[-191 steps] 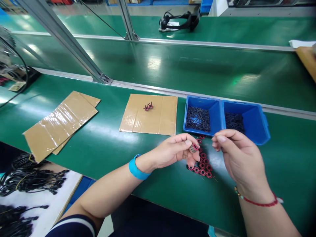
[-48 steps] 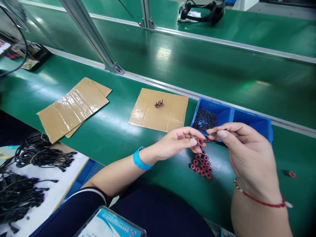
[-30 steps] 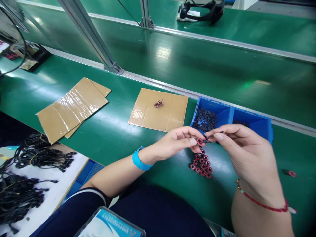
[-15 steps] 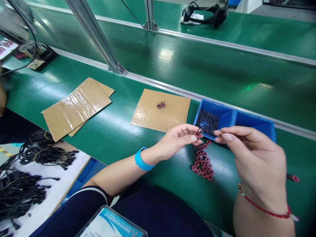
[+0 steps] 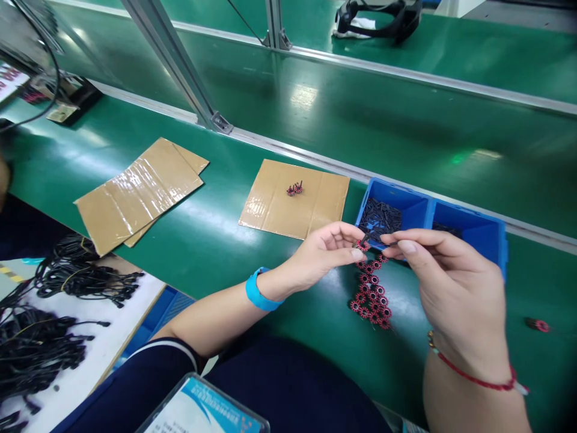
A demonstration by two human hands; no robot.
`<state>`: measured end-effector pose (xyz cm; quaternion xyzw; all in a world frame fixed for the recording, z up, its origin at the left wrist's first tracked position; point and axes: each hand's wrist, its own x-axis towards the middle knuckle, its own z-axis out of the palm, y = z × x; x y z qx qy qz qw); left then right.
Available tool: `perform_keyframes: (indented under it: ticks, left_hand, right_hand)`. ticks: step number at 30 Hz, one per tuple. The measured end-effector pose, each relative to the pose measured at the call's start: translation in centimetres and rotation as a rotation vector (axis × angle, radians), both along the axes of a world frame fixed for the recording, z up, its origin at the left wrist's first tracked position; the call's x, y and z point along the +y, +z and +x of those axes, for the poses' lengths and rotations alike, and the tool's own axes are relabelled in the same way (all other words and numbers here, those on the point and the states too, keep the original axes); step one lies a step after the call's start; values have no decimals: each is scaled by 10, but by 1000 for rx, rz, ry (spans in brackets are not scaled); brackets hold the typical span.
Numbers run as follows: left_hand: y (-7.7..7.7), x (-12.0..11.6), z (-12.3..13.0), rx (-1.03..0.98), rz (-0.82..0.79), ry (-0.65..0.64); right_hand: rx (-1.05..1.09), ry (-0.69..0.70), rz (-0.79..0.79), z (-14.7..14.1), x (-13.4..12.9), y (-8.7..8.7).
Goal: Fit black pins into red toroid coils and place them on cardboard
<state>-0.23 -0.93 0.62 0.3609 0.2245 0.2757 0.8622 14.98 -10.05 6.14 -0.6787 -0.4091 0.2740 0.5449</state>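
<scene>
My left hand (image 5: 331,249), with a blue wristband, pinches a small red-wound ring coil (image 5: 362,245) between thumb and fingers. A short black sleeve stands up from that coil. Close by on the right, my right hand (image 5: 444,273) is closed in a pinch on a thin black sleeve (image 5: 391,243), its tip pointing towards the coil. Whether the sleeve touches a wire of the coil is too small to tell. Below the hands, a cluster of similar ring coils (image 5: 373,296) lies on the green table. Two coils with black sleeves (image 5: 294,189) rest on a cardboard sheet (image 5: 265,207).
Behind my hands stands a two-compartment blue bin (image 5: 417,210) holding short black sleeves (image 5: 381,218). One more coil (image 5: 538,325) lies far right. Stacked cardboard sheets (image 5: 139,195) lie left, and bundled black cables (image 5: 85,273) at lower left. A metal post (image 5: 175,66) rises behind the table.
My right hand has moved left, bringing the black sleeve closer to the coil. My left hand keeps hold of the coil, almost in place. The view has shifted slightly.
</scene>
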Motion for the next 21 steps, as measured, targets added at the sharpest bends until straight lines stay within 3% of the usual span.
perform_keyframes:
  ticks: [12,16,19,21]
  left_hand:
    - [-2,1,0,-41,29,-12]
    - [-8,7,1,-24,97,-2]
    - [-12,21,-2,98,256,21]
    - [-14,33,-6,268,447,47]
  right_hand:
    - [-114,114,-6,3,-3,-2]
    - [-156,31,71,13,0,1]
    - [-424,-91,-84,40,2,-2]
    - [-664,-106,-293,68,2,-9]
